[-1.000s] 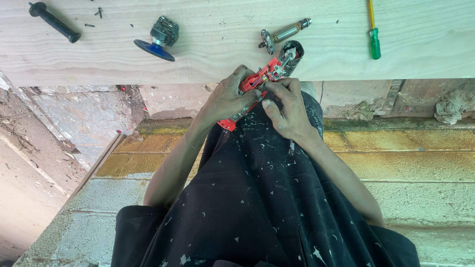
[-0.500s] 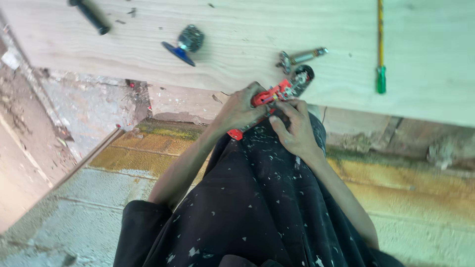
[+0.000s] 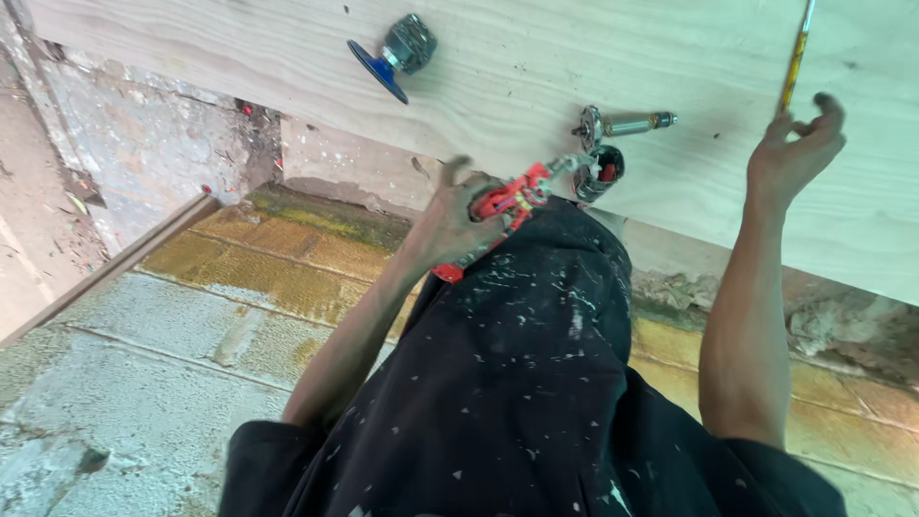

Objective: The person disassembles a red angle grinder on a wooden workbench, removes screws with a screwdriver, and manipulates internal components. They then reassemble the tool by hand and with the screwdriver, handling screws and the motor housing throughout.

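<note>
Since the earlier frame, right hand point(image 3: 793, 153) has let go of the work on the knee and gone up over the wooden board point(image 3: 536, 67); it now hovers with fingers spread and loosely curled, gripping nothing, just below the yellow-shafted screwdriver point(image 3: 795, 62). Left hand point(image 3: 458, 222) is closed round the red-handled pliers point(image 3: 503, 203), pressed against the dark, paint-flecked trouser knee. Pliers' nose points at a small black round housing point(image 3: 599, 172) at the board's near edge; whether the jaws actually bite on it cannot be told. Step in hand, as judged: one hand steadies the part while the other fetches a tool. Next move would call for closing the fingers on the thin shaft without nudging it off the board. Count: one pliers, one black housing, one metal spindle with a disc point(image 3: 617, 124), one blue-disc part point(image 3: 394, 56), one screwdriver.
</note>
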Available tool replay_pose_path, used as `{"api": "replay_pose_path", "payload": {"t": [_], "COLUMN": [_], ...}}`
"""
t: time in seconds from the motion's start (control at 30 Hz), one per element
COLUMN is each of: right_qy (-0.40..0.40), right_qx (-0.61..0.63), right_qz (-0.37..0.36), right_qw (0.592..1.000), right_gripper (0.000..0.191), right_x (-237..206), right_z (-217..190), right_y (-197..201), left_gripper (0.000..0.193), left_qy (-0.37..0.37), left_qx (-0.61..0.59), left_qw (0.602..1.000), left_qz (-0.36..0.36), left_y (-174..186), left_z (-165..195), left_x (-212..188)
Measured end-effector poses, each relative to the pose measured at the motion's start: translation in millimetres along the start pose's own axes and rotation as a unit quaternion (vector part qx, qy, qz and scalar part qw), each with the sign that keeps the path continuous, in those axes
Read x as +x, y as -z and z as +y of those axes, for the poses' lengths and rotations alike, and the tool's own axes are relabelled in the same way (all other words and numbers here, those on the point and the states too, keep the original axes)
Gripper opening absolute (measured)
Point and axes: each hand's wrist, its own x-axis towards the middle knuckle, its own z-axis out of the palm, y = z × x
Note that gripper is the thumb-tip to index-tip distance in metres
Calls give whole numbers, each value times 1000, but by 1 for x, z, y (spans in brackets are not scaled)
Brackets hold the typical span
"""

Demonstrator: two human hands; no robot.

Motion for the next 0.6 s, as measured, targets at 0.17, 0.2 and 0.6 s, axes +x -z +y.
{"api": "replay_pose_path", "payload": {"t": [0.17,0.2,0.6], "right_qy": [-175,-172,-48], "right_qx": [197,270,-115], "right_qz": [-87,-86,-51], "right_qw": [961,943,991], "right_gripper": [26,30,65], "right_x": [-50,-63,8], "right_z": [-41,-60,39], "right_y": [-19,-19,-15], "left_gripper": [112,116,127], "left_qy": [238,219,192], "left_qx": [-107,-93,-139], "left_qw": [965,971,971], "left_qz": [5,17,9], "left_y": [4,5,-2], "left_z": [10,12,7], "left_x": [-3,1,5]}}
